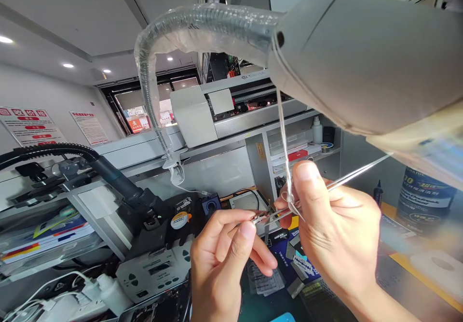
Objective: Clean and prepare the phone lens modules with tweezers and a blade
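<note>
My left hand (226, 257) is raised in the middle of the view, its thumb and fingers pinched on a tiny metal part (259, 218). My right hand (334, 232) is closed round a pair of slim metal tweezers (347, 179), whose tips meet that small part. The tweezer handles stick up and to the right. Both hands hover above a dark work mat (285, 264) strewn with small labels and chips.
A grey lamp head (361, 56) on a plastic-wrapped gooseneck (155, 66) hangs just above my hands. A black hose (94, 165) and a soldering station (152, 269) stand at left. A white machine (224, 109), shelves and a dark can (427, 201) lie behind.
</note>
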Demonstrator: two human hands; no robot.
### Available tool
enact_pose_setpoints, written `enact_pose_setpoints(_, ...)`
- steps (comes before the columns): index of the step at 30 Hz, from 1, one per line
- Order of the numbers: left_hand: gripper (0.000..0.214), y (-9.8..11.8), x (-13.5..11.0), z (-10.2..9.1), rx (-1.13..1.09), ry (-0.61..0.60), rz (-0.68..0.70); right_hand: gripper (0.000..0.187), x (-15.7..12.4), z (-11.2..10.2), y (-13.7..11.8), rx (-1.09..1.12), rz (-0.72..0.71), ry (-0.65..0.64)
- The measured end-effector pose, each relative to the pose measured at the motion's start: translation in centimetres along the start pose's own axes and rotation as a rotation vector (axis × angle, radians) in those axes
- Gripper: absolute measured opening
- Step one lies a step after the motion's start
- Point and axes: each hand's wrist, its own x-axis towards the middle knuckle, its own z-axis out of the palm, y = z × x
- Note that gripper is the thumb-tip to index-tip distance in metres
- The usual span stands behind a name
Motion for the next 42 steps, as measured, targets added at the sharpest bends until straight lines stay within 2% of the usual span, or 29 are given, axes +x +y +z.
enact_pose_setpoints(8, 0.02, 0.3, 0.2, -0.1, -0.107, -0.136, -0.1, 0.05, 0.2, 0.3, -0.4, 0.023, 0.039, 0.069)
enact_pose_setpoints(17, 0.025, 0.7, 0.2, -0.2, -0.252, -0.226, -0.264, 0.056, 0.0, -0.1, -0.6, -0.022, 0.004, 0.039)
enact_pose_setpoints(25, 0.026, 0.7, 0.4, -0.1, -0.349, -0.274, -0.317, 0.058, 0.1, 0.2, -0.6, -0.041, -0.062, -0.047)
enact_pose_setpoints(33, 0.024, 0.9, 0.1, -0.1, -0.396, -0.281, -0.351, 0.054, 0.1, 0.1, -0.5, -0.023, -0.052, -0.046)
enact_pose_setpoints(42, 0.025, 0.0, 0.1, -1.1, -0.454, -0.333, -0.323, 0.056, 0.3, 0.0, -0.5, -0.019, -0.029, -0.036)
